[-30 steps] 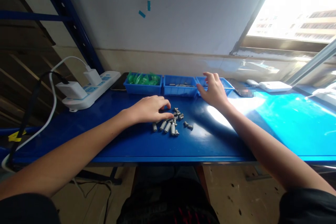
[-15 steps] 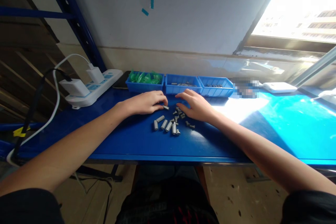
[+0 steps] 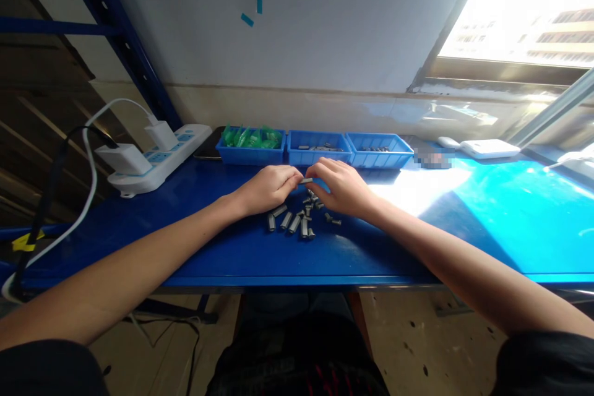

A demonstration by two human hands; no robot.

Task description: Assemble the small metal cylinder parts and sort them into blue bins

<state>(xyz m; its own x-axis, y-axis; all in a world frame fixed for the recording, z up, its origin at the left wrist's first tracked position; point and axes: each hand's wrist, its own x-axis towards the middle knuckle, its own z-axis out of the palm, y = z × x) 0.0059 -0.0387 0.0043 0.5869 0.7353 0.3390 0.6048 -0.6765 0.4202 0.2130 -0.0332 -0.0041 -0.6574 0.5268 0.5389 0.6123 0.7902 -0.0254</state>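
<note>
My left hand (image 3: 275,189) is closed in a pinch on the left end of a silver metal hex standoff (image 3: 307,181), held just above the blue table. The thumb and forefinger of my right hand (image 3: 341,187) close around the standoff's other end; whether a small screw is also between them is hidden. Below the hands lie several loose standoffs (image 3: 286,221), grouped to the left. Beside them, mostly under my right hand, is a scatter of short screws (image 3: 308,210). Two more screws (image 3: 333,219) lie apart to the right.
Three blue bins stand along the back: one with green plastic bags (image 3: 253,137), one with metal parts (image 3: 320,148), one with small parts (image 3: 379,150). A white power strip (image 3: 160,161) with plugged-in chargers sits left. A white box (image 3: 490,148) stands at back right.
My left hand has lifted the standoff off the table and carried it right. My right hand has moved up to meet it, its fingers closing at the standoff's end. The view has shifted slightly.
</note>
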